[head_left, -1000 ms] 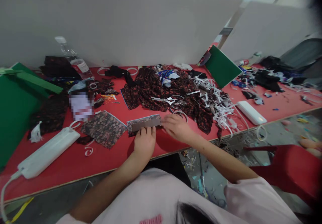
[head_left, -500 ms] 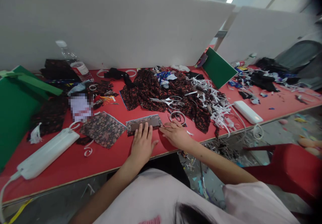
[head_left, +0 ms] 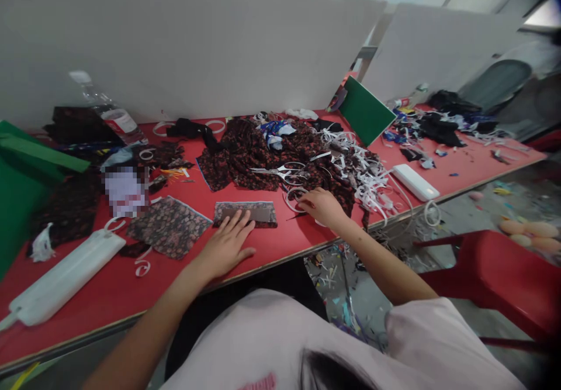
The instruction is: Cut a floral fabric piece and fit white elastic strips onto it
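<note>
My left hand (head_left: pixel 230 242) lies flat with fingers spread, its fingertips on a flat dark strip (head_left: pixel 256 214). That strip rests on a folded piece of dark floral cloth (head_left: pixel 270 207) at the table's front. My right hand (head_left: pixel 325 207) is over the table to the right of the cloth, fingers loosely bent, beside a coil of white tape (head_left: pixel 289 199). No object shows in its fingers, though their undersides are hidden. Just beyond it, metal scissors (head_left: pixel 283 172) lie on a heap of dark floral fabric (head_left: pixel 245 147). Left of the folded cloth lies another floral piece (head_left: pixel 169 226).
A long white case with a cord (head_left: pixel 65 279) lies at left on the red table (head_left: pixel 175 282). White scraps (head_left: pixel 366 173), a smaller white case (head_left: pixel 415 181), green boards (head_left: pixel 366 111) and a plastic bottle (head_left: pixel 118 118) stand or lie around. A red stool (head_left: pixel 495 267) is at right.
My right hand has lifted away from the folded cloth and moved right, toward the tape coil, with its fingers more bent. My left hand stays on the strip, shifted slightly left over it.
</note>
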The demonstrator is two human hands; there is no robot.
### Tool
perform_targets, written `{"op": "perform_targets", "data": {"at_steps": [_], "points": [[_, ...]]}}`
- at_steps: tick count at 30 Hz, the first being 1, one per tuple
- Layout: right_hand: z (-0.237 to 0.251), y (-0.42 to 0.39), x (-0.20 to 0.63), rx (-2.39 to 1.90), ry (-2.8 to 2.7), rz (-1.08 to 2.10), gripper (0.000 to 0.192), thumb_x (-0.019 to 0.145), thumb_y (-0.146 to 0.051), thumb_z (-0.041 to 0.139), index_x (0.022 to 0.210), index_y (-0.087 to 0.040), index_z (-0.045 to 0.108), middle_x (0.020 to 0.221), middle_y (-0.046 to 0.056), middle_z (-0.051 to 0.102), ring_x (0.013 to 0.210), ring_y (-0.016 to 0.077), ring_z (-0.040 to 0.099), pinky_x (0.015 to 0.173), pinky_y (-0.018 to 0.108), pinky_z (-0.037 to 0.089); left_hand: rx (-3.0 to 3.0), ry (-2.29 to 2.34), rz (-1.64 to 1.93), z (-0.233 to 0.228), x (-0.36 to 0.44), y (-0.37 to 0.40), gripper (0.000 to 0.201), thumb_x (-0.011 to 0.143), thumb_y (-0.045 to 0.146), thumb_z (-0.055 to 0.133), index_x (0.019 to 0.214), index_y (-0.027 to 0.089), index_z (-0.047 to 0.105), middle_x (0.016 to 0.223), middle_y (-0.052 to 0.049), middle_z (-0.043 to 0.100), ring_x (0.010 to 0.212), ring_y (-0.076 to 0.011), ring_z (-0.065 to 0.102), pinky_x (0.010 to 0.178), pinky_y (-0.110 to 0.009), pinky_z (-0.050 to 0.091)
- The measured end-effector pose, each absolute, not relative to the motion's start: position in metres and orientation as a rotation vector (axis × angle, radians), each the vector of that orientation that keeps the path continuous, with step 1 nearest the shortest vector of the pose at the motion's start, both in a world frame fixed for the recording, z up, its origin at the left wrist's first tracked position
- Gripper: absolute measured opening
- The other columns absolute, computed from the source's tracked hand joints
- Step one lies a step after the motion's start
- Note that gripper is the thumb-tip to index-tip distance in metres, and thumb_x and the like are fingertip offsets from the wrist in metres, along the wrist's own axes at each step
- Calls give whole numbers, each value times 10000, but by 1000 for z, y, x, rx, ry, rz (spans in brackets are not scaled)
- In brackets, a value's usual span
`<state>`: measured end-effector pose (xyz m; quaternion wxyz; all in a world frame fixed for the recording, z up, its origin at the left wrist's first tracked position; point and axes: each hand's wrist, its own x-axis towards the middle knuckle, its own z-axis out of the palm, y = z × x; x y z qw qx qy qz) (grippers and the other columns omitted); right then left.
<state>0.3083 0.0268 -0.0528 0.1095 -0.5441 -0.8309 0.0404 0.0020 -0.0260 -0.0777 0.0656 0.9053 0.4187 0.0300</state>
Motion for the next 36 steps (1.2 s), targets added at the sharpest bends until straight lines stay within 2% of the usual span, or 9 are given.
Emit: {"op": "perform_targets", "data": {"at_steps": [9, 13, 18, 21, 24, 27, 30, 32, 36], "points": [[-38, 27, 303, -1611, -2507, 143, 244, 869, -360, 501, 848, -197, 682, 878, 63, 672, 878, 183, 535, 761, 276, 333, 2723, 1163, 113, -58, -7, -12, 413, 903, 389, 324, 1197, 207, 550, 1446, -56, 344, 1357, -240, 231, 1091, -478, 193], [-41, 25, 280, -1704, -2477, 140, 202, 777, -394, 606, 809, -203, 665, 911, 64, 655, 910, 206, 521, 768, 297, 337, 2738, 1232, 184, -63, 25, -25, 500, 884, 380, 384, 1357, 218, 374, 1451, -80, 331, 1351, -263, 240, 1074, -497, 222], [-25, 27, 289, -1750, -2421, 219, 163, 806, -310, 553, 765, -190, 655, 851, 51, 658, 858, 185, 544, 731, 284, 350, 2720, 1169, 143, -73, 24, -29, 573, 870, 434, 390, 1400, 247, 277, 1466, -64, 302, 1376, -261, 155, 1079, -526, 165], [4, 25, 321, -1703, -2213, 594, 207, 809, -351, 531, 819, -169, 631, 787, 34, 646, 708, 139, 553, 644, 250, 370, 2651, 993, 98, -66, 5, -19, 523, 869, 466, 377, 1363, 299, 342, 1443, -40, 354, 1374, -216, 179, 1089, -506, 140], [31, 18, 347, -1508, -1965, 1129, 219, 803, -381, 532, 841, -169, 573, 749, 12, 628, 662, 115, 550, 613, 230, 395, 2477, 914, 132, -52, -5, -9, 371, 887, 413, 367, 1193, 309, 550, 1376, -16, 458, 1332, -200, 294, 1095, -507, 90], [44, 11, 346, -1290, -1902, 1455, 198, 791, -351, 560, 852, -162, 554, 720, -4, 602, 633, 92, 531, 600, 213, 404, 2195, 996, 451, -36, 6, -7, 328, 872, 382, 409, 1060, 240, 638, 1220, -49, 598, 1199, -194, 465, 1066, -422, 241], [47, 10, 324, -1166, -1966, 1597, 167, 789, -310, 565, 842, -152, 546, 691, -19, 567, 606, 75, 501, 591, 201, 405, 1668, 1183, 775, -22, 26, -12, 330, 818, 428, 493, 951, 170, 652, 936, -67, 682, 881, -180, 607, 851, -336, 443], [46, 13, 307, -1086, -2029, 1641, 136, 784, -272, 556, 836, -148, 539, 702, -19, 552, 622, 74, 495, 603, 200, 409, 1344, 1108, 769, -15, 37, -16, 337, 760, 434, 575, 919, 145, 644, 784, -46, 667, 691, -140, 590, 703, -286, 467], [46, 23, 280, -998, -2235, 1606, 95, 781, -208, 500, 845, -146, 534, 673, -36, 507, 597, 69, 449, 545, 178, 373, 1024, 1011, 771, -9, 45, -20, 312, 715, 416, 634, 783, 112, 623, 670, -24, 603, 576, -84, 517, 576, -216, 416]]}}
